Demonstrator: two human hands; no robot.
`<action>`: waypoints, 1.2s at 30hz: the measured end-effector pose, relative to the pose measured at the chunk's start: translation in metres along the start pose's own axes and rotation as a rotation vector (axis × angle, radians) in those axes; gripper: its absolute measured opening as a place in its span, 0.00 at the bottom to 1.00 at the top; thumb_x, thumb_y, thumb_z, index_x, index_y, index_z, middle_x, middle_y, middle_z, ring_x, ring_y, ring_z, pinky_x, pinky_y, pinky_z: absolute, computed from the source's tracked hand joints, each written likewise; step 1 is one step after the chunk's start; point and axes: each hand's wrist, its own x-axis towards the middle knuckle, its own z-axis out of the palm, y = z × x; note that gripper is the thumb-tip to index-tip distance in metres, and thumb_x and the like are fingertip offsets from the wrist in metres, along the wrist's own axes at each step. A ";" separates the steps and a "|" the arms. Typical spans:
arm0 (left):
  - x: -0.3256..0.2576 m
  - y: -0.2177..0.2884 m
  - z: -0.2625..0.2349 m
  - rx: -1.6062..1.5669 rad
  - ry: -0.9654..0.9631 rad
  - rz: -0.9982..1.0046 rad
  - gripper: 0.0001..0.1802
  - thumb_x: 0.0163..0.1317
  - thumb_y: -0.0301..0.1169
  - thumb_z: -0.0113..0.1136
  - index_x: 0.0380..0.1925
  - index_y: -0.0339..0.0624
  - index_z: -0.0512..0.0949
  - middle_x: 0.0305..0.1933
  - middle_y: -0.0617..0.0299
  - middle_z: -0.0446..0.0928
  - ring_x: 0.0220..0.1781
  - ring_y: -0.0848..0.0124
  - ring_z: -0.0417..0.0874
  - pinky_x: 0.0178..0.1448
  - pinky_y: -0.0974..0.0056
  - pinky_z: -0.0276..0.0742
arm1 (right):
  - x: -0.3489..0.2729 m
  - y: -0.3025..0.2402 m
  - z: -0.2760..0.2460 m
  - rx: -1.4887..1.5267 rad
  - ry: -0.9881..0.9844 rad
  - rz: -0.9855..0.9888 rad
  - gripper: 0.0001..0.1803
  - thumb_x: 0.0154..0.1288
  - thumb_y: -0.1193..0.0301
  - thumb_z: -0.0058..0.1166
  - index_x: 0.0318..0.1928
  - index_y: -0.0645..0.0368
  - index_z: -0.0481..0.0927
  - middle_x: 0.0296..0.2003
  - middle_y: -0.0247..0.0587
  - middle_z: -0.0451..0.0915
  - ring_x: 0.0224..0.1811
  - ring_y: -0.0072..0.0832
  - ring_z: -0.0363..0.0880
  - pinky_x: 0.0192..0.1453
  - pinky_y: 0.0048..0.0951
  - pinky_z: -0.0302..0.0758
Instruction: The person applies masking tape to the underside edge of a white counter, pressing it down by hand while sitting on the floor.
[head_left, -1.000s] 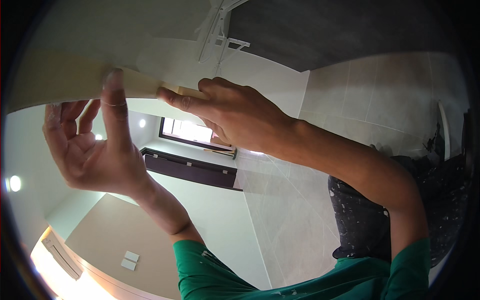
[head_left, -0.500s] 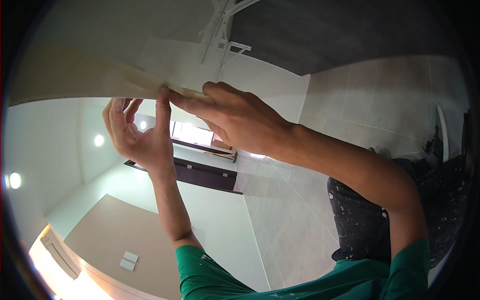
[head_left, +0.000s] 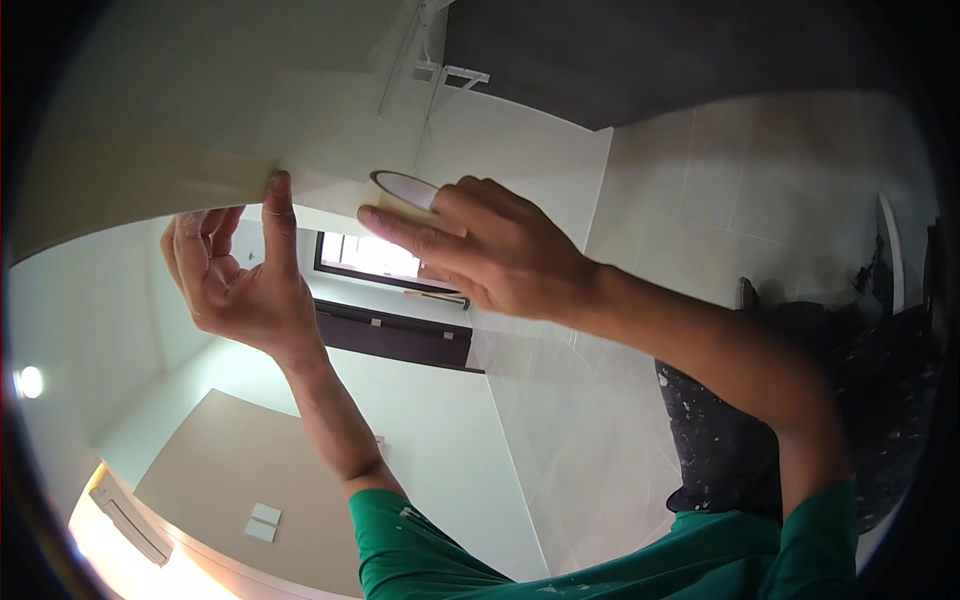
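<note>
Pale tape roll (head_left: 405,190) against wall

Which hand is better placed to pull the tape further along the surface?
Right. The right hand already holds the tape roll at the strip's free end; the left hand has its thumb pinning the laid masking tape.

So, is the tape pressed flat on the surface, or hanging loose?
Pressed flat, as far as visible: the beige tape strip lies along the surface under the left hand's thumb, while the right hand holds the roll.

no packages, labels, signs or screens visible
</note>
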 end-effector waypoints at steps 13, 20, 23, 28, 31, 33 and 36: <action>0.010 -0.017 -0.016 -0.131 -0.043 -0.017 0.17 0.62 0.20 0.68 0.51 0.27 0.82 0.48 0.50 0.82 0.47 0.59 0.89 0.50 0.57 0.92 | 0.025 0.017 0.032 -0.054 -0.150 0.039 0.40 0.64 0.75 0.65 0.75 0.41 0.68 0.34 0.38 0.75 0.38 0.32 0.77 0.47 0.36 0.80; 0.008 -0.013 -0.017 -0.019 -0.077 0.009 0.23 0.65 0.28 0.58 0.57 0.22 0.78 0.53 0.41 0.79 0.52 0.50 0.87 0.54 0.49 0.91 | 0.025 0.017 0.035 -0.044 -0.139 0.045 0.37 0.67 0.73 0.64 0.75 0.42 0.69 0.32 0.37 0.74 0.37 0.30 0.76 0.47 0.35 0.80; 0.009 -0.016 -0.019 -0.026 -0.086 0.030 0.24 0.63 0.26 0.57 0.58 0.22 0.77 0.53 0.41 0.78 0.53 0.49 0.87 0.55 0.48 0.91 | 0.026 0.014 0.031 -0.027 -0.175 0.070 0.36 0.67 0.73 0.63 0.75 0.42 0.69 0.31 0.37 0.74 0.36 0.30 0.76 0.46 0.35 0.80; 0.005 -0.016 -0.015 -0.115 -0.062 0.012 0.25 0.60 0.21 0.55 0.59 0.21 0.76 0.55 0.41 0.77 0.54 0.48 0.86 0.56 0.47 0.91 | 0.026 0.014 0.029 -0.070 -0.188 0.067 0.35 0.68 0.72 0.63 0.75 0.42 0.70 0.31 0.37 0.74 0.36 0.31 0.76 0.45 0.35 0.81; 0.005 -0.017 -0.015 -0.107 -0.067 -0.012 0.25 0.59 0.18 0.54 0.59 0.20 0.76 0.55 0.41 0.77 0.55 0.48 0.86 0.56 0.47 0.91 | 0.027 0.017 0.031 -0.030 -0.164 0.071 0.35 0.69 0.72 0.63 0.75 0.41 0.70 0.32 0.37 0.75 0.36 0.32 0.77 0.45 0.36 0.81; 0.005 -0.014 -0.016 -0.093 -0.072 -0.017 0.26 0.59 0.17 0.53 0.59 0.21 0.76 0.55 0.40 0.77 0.55 0.47 0.86 0.57 0.47 0.91 | 0.029 0.015 0.029 -0.017 -0.168 0.053 0.33 0.67 0.77 0.58 0.71 0.47 0.68 0.36 0.46 0.81 0.40 0.39 0.83 0.48 0.38 0.83; 0.006 -0.014 -0.017 -0.066 -0.077 -0.006 0.26 0.58 0.16 0.52 0.60 0.21 0.75 0.55 0.39 0.77 0.55 0.47 0.86 0.57 0.46 0.91 | 0.029 0.015 0.031 -0.032 -0.162 0.060 0.34 0.68 0.75 0.61 0.73 0.43 0.69 0.34 0.41 0.78 0.39 0.35 0.80 0.46 0.37 0.83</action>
